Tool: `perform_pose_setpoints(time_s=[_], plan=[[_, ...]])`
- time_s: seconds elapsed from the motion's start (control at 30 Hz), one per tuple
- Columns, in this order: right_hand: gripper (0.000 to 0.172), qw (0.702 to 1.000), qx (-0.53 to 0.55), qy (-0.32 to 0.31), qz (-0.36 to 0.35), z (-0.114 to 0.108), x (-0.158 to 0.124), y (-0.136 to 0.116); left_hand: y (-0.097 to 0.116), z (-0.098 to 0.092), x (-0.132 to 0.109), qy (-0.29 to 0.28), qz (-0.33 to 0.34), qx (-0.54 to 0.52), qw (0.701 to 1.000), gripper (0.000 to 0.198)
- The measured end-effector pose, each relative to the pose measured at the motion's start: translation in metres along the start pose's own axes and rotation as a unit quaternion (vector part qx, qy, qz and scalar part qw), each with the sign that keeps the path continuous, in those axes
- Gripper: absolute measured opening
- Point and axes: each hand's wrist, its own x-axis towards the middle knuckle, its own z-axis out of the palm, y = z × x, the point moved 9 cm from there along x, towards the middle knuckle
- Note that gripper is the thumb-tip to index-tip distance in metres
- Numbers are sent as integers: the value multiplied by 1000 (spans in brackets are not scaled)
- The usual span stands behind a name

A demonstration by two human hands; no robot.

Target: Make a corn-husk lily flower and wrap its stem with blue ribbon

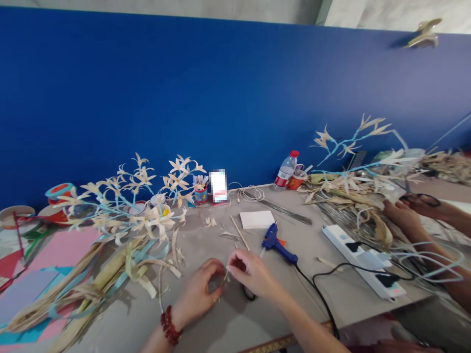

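Note:
Over the near middle of the table, my left hand (200, 288), with a red bead bracelet (170, 325) at the wrist, curls with its fingertips close together. My right hand (250, 272) pinches right beside it, and the two meet at a small pale piece of corn husk (227, 275). Fingers cover most of that piece. Below my right hand a black loop, perhaps a scissors handle (249, 294), shows in part. A blue glue gun (276, 242) lies just beyond my right hand, near a white card (256, 219) and a thin stick (240, 233).
Corn-husk flowers on blue stems (142, 208) and dried husks (106, 279) fill the left. A power strip (362, 262) with cables lies at right, beside a co-worker's hands (405, 218) and scissors. At the back stand a bottle (286, 171) and a lit phone (218, 187).

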Motion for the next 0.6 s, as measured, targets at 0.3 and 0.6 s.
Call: perform_pose_setpoints(time_s=[0.3,0.6], plan=[[3,998,54,-16,8,13,-4,-1,-4,-2,0,34,-55,-118,991,12],[12,998,-37,-41,-20,8,1,7,-13,3,-2,32,-75,-115,990,15]])
